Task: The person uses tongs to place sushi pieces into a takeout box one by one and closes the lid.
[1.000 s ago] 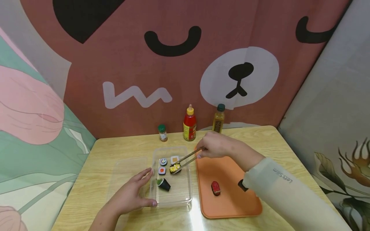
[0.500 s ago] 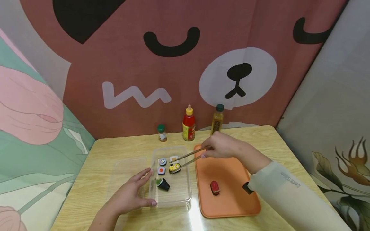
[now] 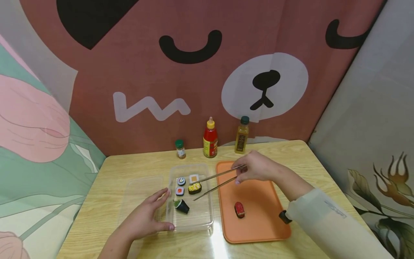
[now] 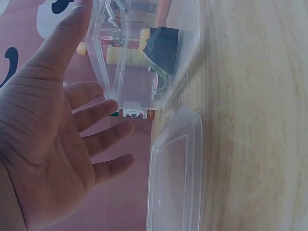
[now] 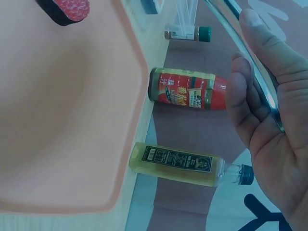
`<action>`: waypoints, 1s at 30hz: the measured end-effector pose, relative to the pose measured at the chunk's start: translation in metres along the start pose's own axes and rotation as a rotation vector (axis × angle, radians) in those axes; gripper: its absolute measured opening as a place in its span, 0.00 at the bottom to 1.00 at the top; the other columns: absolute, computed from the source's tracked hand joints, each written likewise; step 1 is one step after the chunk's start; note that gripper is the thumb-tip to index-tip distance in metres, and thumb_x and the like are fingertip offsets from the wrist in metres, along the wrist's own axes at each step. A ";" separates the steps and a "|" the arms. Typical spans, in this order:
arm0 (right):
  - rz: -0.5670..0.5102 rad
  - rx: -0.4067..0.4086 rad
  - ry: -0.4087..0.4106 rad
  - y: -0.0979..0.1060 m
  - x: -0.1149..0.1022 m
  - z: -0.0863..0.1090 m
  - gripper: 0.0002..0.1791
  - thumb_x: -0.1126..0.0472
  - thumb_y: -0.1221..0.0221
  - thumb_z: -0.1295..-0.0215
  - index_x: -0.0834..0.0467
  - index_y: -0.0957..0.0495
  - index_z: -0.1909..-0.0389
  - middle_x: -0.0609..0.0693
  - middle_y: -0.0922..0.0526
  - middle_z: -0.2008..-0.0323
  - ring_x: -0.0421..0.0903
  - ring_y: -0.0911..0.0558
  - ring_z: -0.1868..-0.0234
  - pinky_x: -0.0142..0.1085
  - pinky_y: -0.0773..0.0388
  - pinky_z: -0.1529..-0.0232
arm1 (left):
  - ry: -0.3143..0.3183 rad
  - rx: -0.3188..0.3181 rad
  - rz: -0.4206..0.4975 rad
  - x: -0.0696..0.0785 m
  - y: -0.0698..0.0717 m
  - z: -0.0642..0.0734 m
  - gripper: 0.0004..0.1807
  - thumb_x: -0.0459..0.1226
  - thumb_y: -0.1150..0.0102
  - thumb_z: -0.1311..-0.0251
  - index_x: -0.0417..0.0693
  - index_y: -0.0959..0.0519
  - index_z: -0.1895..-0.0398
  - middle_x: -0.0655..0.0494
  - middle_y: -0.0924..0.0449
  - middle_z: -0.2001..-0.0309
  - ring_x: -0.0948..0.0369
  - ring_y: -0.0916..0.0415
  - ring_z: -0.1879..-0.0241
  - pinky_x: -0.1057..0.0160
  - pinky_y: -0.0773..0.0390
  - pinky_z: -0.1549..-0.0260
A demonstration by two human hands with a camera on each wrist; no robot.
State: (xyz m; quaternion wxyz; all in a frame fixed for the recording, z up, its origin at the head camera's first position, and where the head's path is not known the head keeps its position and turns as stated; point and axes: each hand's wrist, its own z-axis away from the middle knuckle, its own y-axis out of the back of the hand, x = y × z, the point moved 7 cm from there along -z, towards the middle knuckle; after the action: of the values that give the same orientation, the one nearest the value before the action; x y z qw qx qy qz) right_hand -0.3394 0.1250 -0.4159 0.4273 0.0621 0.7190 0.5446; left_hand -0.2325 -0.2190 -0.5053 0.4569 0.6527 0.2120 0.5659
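My right hand (image 3: 257,166) holds long metal tweezers (image 5: 262,77). Their arms are spread with nothing between them, the tips over the clear plastic container (image 3: 210,219). One tip lies near a corn-topped sushi (image 3: 195,189), the other apart from it on the near side. Also inside are a square sushi with an orange centre (image 3: 194,178), two small rolls (image 3: 180,186) and a dark cone-shaped hand roll (image 3: 182,206). My left hand (image 3: 147,219) rests against the container's left side, fingers extended and thumb at the near corner. A red-topped sushi (image 3: 239,209) lies on the orange tray (image 3: 258,230).
A clear lid (image 4: 175,183) lies on the table left of the container, partly behind my left hand. Along the wall stand a green-capped spice jar (image 3: 180,149), a red sauce bottle (image 3: 210,140) and a green-capped oil bottle (image 3: 242,136).
The tweezers have opened wider, letting go of the corn-topped sushi, which stays in the container. My right hand has drawn back to the right. The left hand keeps its place.
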 end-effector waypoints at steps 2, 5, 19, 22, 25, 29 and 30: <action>-0.014 0.012 0.004 0.001 0.000 0.004 0.24 0.48 0.22 0.45 0.57 0.11 0.52 0.33 0.15 0.69 0.31 0.17 0.68 0.32 0.17 0.62 | 0.002 -0.002 0.000 0.000 0.000 0.000 0.63 0.64 0.20 0.58 0.49 0.38 0.19 0.51 0.42 0.20 0.42 0.42 0.24 0.38 0.33 0.32; -0.037 0.024 0.004 0.001 0.002 0.011 0.21 0.53 0.22 0.44 0.57 0.12 0.52 0.34 0.15 0.69 0.32 0.16 0.66 0.32 0.16 0.62 | 0.005 -0.008 0.001 -0.001 0.001 0.000 0.63 0.63 0.20 0.57 0.50 0.39 0.19 0.51 0.43 0.19 0.43 0.43 0.23 0.38 0.34 0.32; -0.079 0.070 0.016 0.002 0.009 0.046 0.23 0.55 0.27 0.36 0.62 0.14 0.44 0.36 0.13 0.63 0.34 0.15 0.62 0.33 0.15 0.60 | 0.013 -0.014 -0.002 -0.001 -0.001 0.000 0.63 0.63 0.20 0.57 0.50 0.39 0.19 0.52 0.43 0.19 0.44 0.43 0.23 0.38 0.33 0.32; -0.092 0.085 0.028 0.002 0.010 0.055 0.25 0.55 0.28 0.35 0.63 0.15 0.42 0.37 0.13 0.62 0.35 0.15 0.62 0.33 0.15 0.61 | 0.015 -0.017 0.005 -0.001 -0.001 0.000 0.63 0.63 0.20 0.57 0.50 0.38 0.19 0.52 0.43 0.20 0.43 0.42 0.24 0.38 0.33 0.32; -0.109 0.114 0.046 0.003 0.012 0.066 0.25 0.55 0.28 0.35 0.63 0.15 0.41 0.37 0.12 0.62 0.35 0.14 0.62 0.33 0.15 0.63 | 0.017 -0.018 0.008 -0.001 -0.001 0.001 0.63 0.64 0.20 0.57 0.50 0.38 0.19 0.52 0.43 0.19 0.43 0.43 0.24 0.38 0.33 0.32; -0.117 0.156 0.070 0.003 0.016 0.081 0.24 0.55 0.28 0.35 0.62 0.15 0.42 0.39 0.12 0.62 0.36 0.14 0.63 0.33 0.15 0.66 | 0.015 -0.012 0.003 -0.001 -0.001 0.001 0.62 0.64 0.21 0.57 0.51 0.38 0.19 0.52 0.42 0.20 0.43 0.42 0.24 0.38 0.33 0.32; -0.118 0.165 0.074 0.002 0.017 0.085 0.23 0.56 0.28 0.35 0.62 0.15 0.42 0.40 0.12 0.62 0.36 0.14 0.63 0.33 0.15 0.67 | 0.011 -0.009 0.002 0.000 0.000 0.001 0.62 0.64 0.21 0.57 0.51 0.38 0.19 0.52 0.42 0.20 0.43 0.42 0.24 0.38 0.33 0.32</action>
State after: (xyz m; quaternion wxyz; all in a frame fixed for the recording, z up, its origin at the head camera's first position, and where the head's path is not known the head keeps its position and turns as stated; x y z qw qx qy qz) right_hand -0.2930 0.1969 -0.4264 0.4251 0.0346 0.7791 0.4595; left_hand -0.2315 -0.2194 -0.5057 0.4580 0.6478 0.2113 0.5710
